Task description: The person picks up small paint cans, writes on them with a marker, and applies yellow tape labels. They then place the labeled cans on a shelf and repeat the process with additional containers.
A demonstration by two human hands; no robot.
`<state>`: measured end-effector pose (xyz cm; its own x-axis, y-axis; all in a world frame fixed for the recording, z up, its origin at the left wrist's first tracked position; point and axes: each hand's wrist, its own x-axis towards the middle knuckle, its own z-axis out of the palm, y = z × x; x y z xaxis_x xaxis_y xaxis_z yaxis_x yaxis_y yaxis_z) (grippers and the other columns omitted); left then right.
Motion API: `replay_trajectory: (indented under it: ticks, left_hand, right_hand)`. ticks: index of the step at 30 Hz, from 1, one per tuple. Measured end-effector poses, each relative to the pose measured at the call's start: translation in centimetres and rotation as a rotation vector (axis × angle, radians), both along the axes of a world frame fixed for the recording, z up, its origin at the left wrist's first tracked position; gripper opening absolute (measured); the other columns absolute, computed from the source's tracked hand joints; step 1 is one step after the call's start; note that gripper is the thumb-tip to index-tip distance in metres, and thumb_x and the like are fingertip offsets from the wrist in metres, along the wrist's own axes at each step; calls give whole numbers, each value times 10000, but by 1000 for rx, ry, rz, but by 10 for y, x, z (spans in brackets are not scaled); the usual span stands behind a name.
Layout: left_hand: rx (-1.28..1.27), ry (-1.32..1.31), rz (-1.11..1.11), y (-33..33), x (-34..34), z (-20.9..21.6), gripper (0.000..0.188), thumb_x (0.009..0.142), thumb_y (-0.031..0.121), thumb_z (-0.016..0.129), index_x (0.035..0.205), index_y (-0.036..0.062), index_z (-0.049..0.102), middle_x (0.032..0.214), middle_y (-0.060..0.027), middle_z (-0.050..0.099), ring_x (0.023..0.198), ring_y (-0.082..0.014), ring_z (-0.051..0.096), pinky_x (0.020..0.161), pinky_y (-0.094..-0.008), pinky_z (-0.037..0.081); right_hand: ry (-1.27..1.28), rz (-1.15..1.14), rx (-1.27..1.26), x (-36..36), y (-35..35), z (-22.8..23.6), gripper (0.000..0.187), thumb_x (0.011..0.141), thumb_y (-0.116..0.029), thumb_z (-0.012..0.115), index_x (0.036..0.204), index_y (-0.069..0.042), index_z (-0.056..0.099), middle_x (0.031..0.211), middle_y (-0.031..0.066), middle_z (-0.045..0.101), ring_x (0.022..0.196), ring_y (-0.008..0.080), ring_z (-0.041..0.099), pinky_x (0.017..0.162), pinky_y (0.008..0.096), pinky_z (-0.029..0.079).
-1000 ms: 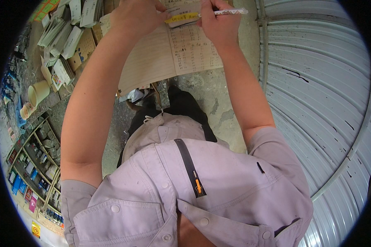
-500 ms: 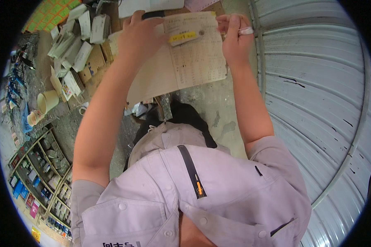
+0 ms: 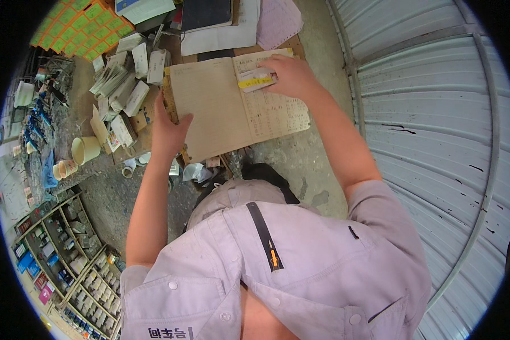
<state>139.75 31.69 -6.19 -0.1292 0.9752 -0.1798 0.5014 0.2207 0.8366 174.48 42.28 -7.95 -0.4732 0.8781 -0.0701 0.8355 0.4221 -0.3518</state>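
Note:
A notebook (image 3: 207, 113) lies open on the wooden table, its right page filled with handwriting and its left page mostly bare. At its left edge is my left hand (image 3: 171, 131), thumb over the page and fingers spread along the border. My right hand (image 3: 293, 78) reaches over the right page, fingers closed on the end of a small white card with a yellow strip (image 3: 255, 80). The card is over the upper part of that page; its right end is hidden by my fingers.
Bundles of white cards (image 3: 116, 85) are heaped left of the notebook. Beyond it lie a dark folder (image 3: 207, 12), white sheets (image 3: 226, 38) and a pink sheet (image 3: 277, 25). A cream cup (image 3: 85, 150) stands at left, above a compartmented rack (image 3: 68, 249). A corrugated metal wall (image 3: 430, 141) rises at right.
My left hand has drawn back from the notebook's top to its left edge. My right hand has moved left from the right edge and taken hold of the card. The view has shifted.

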Motion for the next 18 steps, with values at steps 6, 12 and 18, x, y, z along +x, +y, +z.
replay_trajectory:
  ticks: [6,12,18]
  left_hand:
    - [-20,-279,12,1,27,47,738,910,111,799,1554,-12,460,1308,-194,697,1037,-246,741,887,-354,597]
    - [33,-181,-279,30,105,69,705,929,81,715,1572,-6,439,1315,-193,688,1195,-268,681,1001,-376,555]
    - [242,-182,-299,33,119,70,827,918,-2,646,1680,139,354,1389,-159,662,1245,-247,646,1013,-338,534]
  right_hand:
    - [191,-257,-22,23,-44,45,617,733,-326,959,1282,-131,754,1230,59,739,1020,235,752,887,388,610]
    - [395,-382,311,73,-92,97,610,705,-301,995,1229,-81,773,1166,76,765,977,268,771,802,368,636]
    - [349,-352,262,85,-103,98,586,731,-307,972,1244,-113,765,1162,66,755,963,266,767,810,371,633]
